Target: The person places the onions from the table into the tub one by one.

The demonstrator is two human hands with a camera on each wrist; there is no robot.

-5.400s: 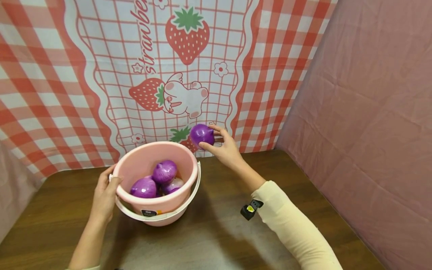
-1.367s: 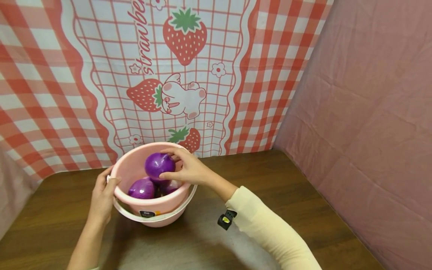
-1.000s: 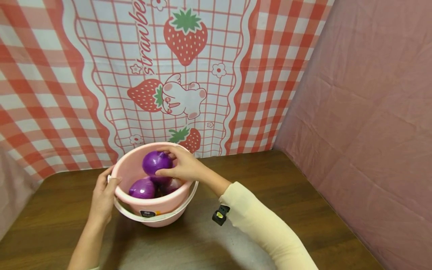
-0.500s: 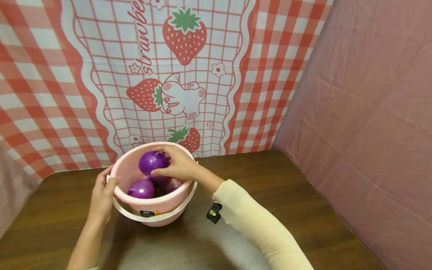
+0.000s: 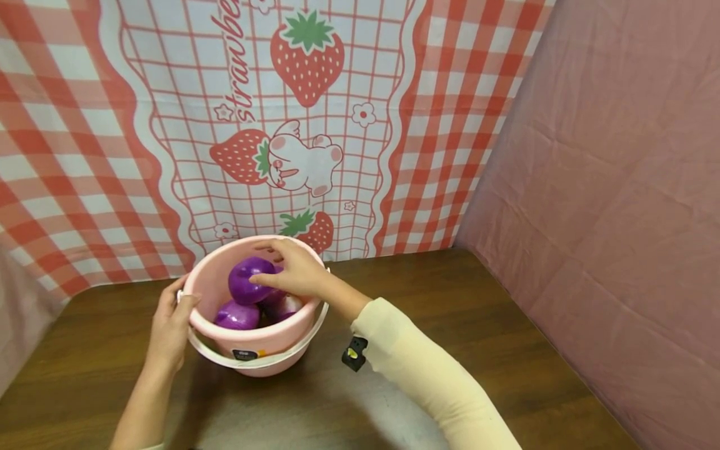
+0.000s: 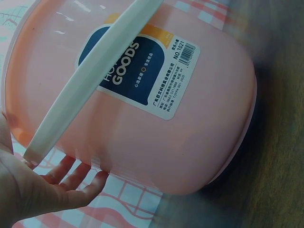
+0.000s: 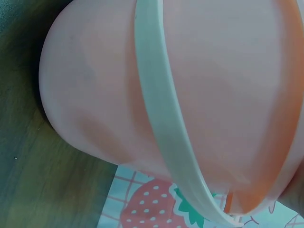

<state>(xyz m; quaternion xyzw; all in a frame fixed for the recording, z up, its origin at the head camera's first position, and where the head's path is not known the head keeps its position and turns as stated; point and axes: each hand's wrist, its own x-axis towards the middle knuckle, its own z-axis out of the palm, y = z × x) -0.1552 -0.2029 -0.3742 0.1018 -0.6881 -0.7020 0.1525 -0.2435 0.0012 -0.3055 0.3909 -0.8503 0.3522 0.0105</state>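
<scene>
A pink bucket with a white handle stands at the table's left. My left hand grips its left rim, thumb over the edge; in the left wrist view the fingers lie along the outer wall. Inside are several shiny purple onions: one on top, one at the lower left and a paler one at the right. My right hand reaches over the right rim, fingers spread above the top onion, thumb overlapping it. The right wrist view shows mainly the bucket's outer wall.
The brown wooden table extends right of the bucket. Behind stands a red-and-white checked strawberry cloth, close to the bucket's back. A pink cloth wall borders the right side. A black strap device sits on the right sleeve.
My right hand has brought an onion from beyond the bucket into it, then loosened its fingers; the onion now lies lower, on the others. My left hand has kept its hold on the rim.
</scene>
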